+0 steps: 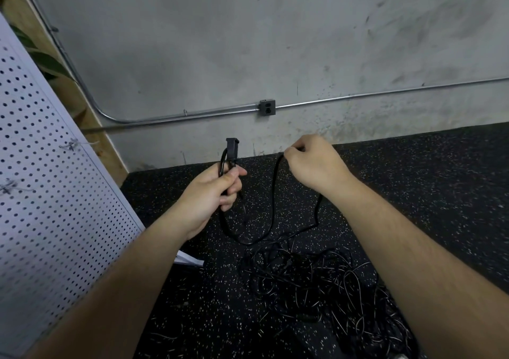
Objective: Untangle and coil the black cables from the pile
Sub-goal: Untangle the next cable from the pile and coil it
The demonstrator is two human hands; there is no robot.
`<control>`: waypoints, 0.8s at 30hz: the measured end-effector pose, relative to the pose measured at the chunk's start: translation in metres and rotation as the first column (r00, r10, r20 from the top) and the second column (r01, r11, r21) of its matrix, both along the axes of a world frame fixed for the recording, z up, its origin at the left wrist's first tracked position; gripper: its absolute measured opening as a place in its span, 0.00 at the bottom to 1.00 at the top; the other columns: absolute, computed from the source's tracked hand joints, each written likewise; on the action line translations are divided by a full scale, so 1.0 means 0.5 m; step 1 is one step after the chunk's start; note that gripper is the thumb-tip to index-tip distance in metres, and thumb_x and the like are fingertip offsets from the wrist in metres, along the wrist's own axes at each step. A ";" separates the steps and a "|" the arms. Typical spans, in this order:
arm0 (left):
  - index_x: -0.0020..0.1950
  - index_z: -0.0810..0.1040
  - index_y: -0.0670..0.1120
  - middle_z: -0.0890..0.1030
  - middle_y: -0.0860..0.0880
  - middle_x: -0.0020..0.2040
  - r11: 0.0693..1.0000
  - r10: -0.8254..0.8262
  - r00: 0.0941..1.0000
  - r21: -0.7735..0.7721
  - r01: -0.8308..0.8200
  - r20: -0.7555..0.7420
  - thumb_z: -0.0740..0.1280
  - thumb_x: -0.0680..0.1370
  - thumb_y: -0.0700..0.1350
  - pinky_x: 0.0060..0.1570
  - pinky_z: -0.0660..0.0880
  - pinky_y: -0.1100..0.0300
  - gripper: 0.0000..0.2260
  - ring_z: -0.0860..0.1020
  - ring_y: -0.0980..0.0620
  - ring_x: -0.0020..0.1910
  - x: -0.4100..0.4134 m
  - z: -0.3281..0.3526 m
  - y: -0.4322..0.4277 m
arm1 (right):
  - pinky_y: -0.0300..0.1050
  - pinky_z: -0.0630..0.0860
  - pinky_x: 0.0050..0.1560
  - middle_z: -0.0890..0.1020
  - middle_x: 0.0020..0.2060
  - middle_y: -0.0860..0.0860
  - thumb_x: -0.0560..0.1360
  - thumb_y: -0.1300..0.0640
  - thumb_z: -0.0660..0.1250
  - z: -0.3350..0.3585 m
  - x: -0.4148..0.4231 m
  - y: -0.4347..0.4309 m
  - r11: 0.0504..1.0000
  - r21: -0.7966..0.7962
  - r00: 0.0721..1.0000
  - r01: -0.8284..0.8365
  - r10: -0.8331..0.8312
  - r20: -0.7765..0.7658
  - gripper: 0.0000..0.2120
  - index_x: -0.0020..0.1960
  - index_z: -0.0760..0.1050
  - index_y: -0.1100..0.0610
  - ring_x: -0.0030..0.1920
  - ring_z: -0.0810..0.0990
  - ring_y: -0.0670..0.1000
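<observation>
The left hand (217,190) grips one black cable (273,190) at its plug; the right hand (311,163) pinches it farther along. Coiling appears barely started, and the near pile (316,284) lies tangled.

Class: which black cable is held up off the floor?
The cable strung between both hands: left hand grips its plug end, right hand pinches it; others lie in the pile.

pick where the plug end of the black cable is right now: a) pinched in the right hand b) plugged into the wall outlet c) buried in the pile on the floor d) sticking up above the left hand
d: the plug end stands up above the left hand, which grips the cable; the right hand pinches the same cable further along.
</observation>
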State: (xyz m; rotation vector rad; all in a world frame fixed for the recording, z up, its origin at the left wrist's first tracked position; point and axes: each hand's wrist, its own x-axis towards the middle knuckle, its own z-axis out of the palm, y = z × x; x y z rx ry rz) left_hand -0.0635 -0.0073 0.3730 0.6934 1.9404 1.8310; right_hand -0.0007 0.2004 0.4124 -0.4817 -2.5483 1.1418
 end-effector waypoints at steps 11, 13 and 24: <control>0.60 0.80 0.52 0.83 0.50 0.47 0.990 -0.065 0.992 -0.129 0.051 -0.112 0.71 0.72 0.60 0.38 0.66 0.57 0.20 0.70 0.55 0.38 0.000 -0.004 -0.008 | 0.45 0.73 0.38 0.75 0.33 0.38 0.82 0.46 0.63 0.007 0.014 -0.027 0.880 0.410 0.910 -0.241 0.352 -0.220 0.10 0.53 0.80 0.49 0.34 0.73 0.41; 0.60 0.80 0.48 0.86 0.49 0.51 0.986 -0.125 0.984 -0.130 0.108 -0.126 0.70 0.77 0.56 0.36 0.65 0.59 0.16 0.69 0.54 0.38 0.009 0.002 -0.002 | 0.45 0.72 0.36 0.76 0.33 0.40 0.82 0.44 0.63 0.007 0.012 -0.030 0.895 0.400 0.905 -0.199 0.325 -0.276 0.10 0.53 0.79 0.49 0.33 0.73 0.42; 0.55 0.76 0.42 0.83 0.43 0.49 0.999 0.024 0.999 -0.044 -0.025 -0.039 0.63 0.84 0.47 0.32 0.65 0.63 0.09 0.71 0.56 0.35 0.012 0.012 -0.006 | 0.43 0.68 0.34 0.79 0.36 0.47 0.83 0.48 0.61 0.025 0.012 -0.002 0.965 0.250 0.993 -0.076 0.096 -0.070 0.11 0.49 0.75 0.54 0.36 0.78 0.49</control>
